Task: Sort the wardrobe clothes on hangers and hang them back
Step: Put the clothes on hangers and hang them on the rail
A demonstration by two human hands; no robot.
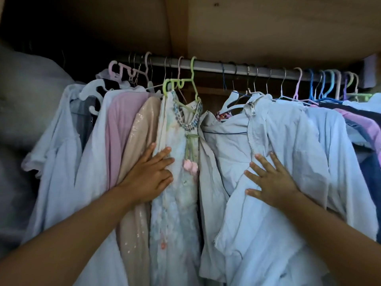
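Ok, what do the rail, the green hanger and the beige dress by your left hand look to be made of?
Rail: looks like metal, smooth grey tube with a dull sheen. Green hanger: moulded plastic, going by its thick matte pastel hook. Beige dress: probably sequinned or glossy synthetic fabric; small glints run down it. The left hand lies flat beside it.

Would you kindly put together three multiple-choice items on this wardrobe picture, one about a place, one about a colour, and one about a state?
1. Where does the left hand rest?
A. on the rail
B. on the pale embroidered dress
C. on a shelf

2. What colour is the hanger carrying that dress?
A. light green
B. red
C. black

3. How is the right hand?
A. clenched in a fist
B. gripping a hanger
C. open, fingers spread on the light blue zip jacket

Answers: 1 B, its fingers lie flat on the dress; 2 A, the green hook loops over the rail; 3 C, straight fingers press the fabric.
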